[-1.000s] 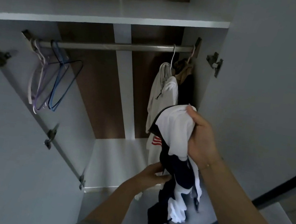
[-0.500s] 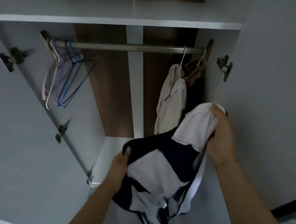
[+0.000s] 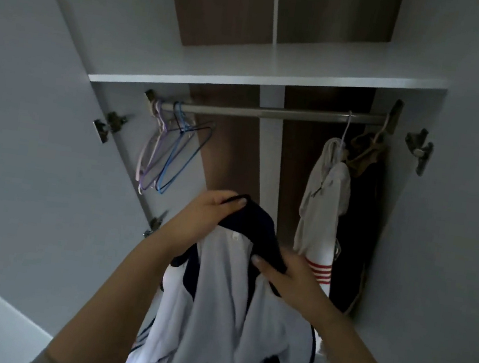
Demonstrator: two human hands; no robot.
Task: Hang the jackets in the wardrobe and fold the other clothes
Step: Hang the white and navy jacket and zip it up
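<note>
Head view: the left hand (image 3: 202, 222) and right hand (image 3: 286, 276) both grip the dark collar of a white jacket with navy trim (image 3: 223, 316), fingers curled round the fabric, holding it up before the open wardrobe. Behind, a metal rail (image 3: 271, 114) carries empty wire hangers (image 3: 171, 154), a cream jacket with red stripes (image 3: 323, 204), and what seems a dark garment (image 3: 358, 215).

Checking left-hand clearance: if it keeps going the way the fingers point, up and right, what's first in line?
Past the dark collar it grips, the left hand probably meets the wardrobe's white center strip at the back; depth is unclear, so it may stay free until there.
</note>
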